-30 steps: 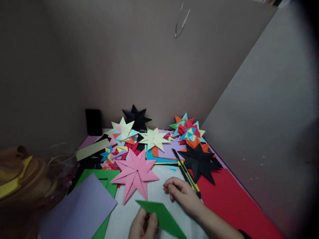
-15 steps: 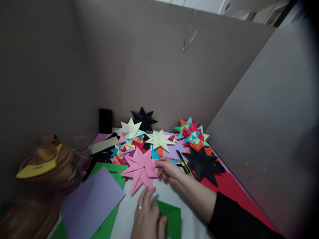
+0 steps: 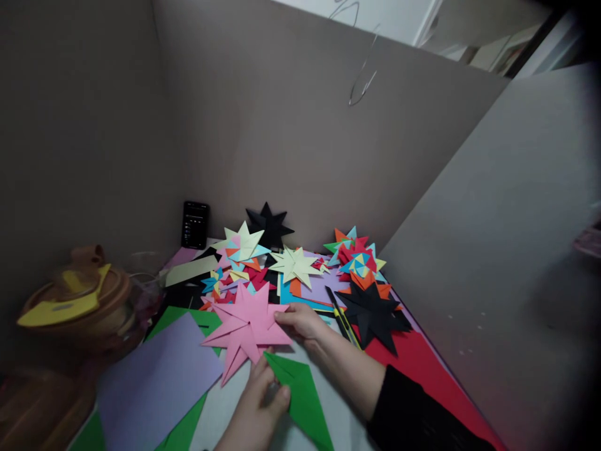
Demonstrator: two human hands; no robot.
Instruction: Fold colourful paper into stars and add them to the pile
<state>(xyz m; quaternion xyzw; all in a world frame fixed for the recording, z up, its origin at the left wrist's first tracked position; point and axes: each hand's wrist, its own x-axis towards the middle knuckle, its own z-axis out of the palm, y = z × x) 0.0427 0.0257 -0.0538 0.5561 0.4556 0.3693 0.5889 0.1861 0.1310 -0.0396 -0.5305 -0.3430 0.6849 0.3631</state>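
A pink paper star [image 3: 251, 322] with several points is tilted up above the table, facing me. My right hand [image 3: 298, 321] pinches one of its points on the right side. Below the star, my left hand [image 3: 258, 398] has its fingers curled and its thumb at the edge of a folded green paper piece [image 3: 300, 391]. The green piece's upper tip comes close to the star's lower points. The left fingertips lie near the star's underside; I cannot tell whether they touch it.
A lilac sheet [image 3: 159, 382] lies over green sheets [image 3: 171, 319] at the left. Finished stars crowd the back, including a black star [image 3: 375, 313] beside a utility knife [image 3: 345, 319]. A phone [image 3: 195, 225] leans at the wall; a brown bag [image 3: 75, 307] is left.
The pink star has shifted slightly left and down in view. The green piece has risen toward it and turned, with my left hand beside it. The phone's screen now shows lit.
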